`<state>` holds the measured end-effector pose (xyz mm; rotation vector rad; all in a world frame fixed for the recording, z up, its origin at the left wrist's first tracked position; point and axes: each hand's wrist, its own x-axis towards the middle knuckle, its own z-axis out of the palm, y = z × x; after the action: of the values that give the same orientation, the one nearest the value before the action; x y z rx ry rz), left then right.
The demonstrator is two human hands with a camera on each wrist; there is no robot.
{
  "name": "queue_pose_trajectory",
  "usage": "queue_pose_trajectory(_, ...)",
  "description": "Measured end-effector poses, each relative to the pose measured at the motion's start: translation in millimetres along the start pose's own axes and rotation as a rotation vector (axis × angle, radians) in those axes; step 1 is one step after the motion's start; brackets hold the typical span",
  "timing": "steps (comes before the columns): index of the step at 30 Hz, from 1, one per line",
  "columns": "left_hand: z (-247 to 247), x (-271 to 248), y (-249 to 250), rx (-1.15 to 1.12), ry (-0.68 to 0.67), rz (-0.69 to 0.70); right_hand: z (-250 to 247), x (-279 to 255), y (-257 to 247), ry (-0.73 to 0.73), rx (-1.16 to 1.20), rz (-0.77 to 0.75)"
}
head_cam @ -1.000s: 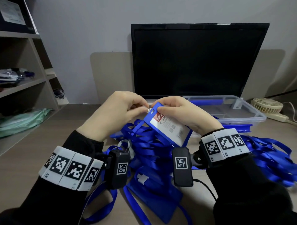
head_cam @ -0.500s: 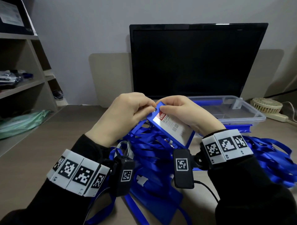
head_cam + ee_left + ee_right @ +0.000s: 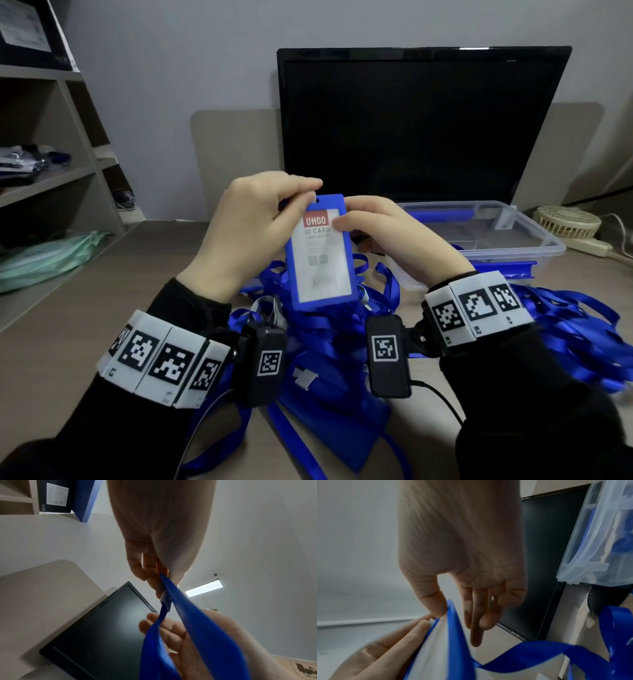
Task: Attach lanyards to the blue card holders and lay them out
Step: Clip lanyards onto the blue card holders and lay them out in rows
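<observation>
From the head view, a blue rectangular plastic card holder point(image 3: 320, 251) with a white insert and a red label is held upright above the desk, in front of the black monitor point(image 3: 411, 123). The left hand point(image 3: 250, 236) pinches its top left corner between thumb and fingers, while the right hand point(image 3: 387, 236) grasps its right edge, thumb on the front face. Below lies a tangled heap of blue ribbon lanyards point(image 3: 329, 329) on the beige desk point(image 3: 68, 308), with more blue card holders flat under it, and a clear plastic storage box point(image 3: 486, 236) stands at the right behind the hand. From the left wrist view, the left hand point(image 3: 154, 555) closes its fingertips on the top edge of the card holder point(image 3: 202, 631), seen edge-on, and a blue lanyard strap point(image 3: 154, 642) with a pale clip end hangs just beside that edge; whether the clip is fastened cannot be told. From the right wrist view, the right hand point(image 3: 471, 574) has its thumb pressed on the holder's blue rim point(image 3: 453, 628) and its fingers loosely extended behind it, the left hand's fingers point(image 3: 412, 631) touching the opposite face.
</observation>
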<state>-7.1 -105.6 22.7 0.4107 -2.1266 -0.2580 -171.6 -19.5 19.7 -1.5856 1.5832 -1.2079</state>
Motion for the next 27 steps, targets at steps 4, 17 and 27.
queue_pose_trajectory(4,-8.4,1.2,0.5,-0.079,0.105,-0.107,-0.4,-4.3,-6.7,0.016,-0.043,-0.009)
queue_pose_trajectory(17,-34.6,-7.4,32.5,-0.594,0.087,-0.231,31.6,-7.7,-48.8,0.304,0.101,-0.309)
queue_pose_trajectory(27,-128.4,-23.2,35.5,-0.353,0.266,-0.186,90.6,-4.5,-113.0,0.214,0.082,-0.352)
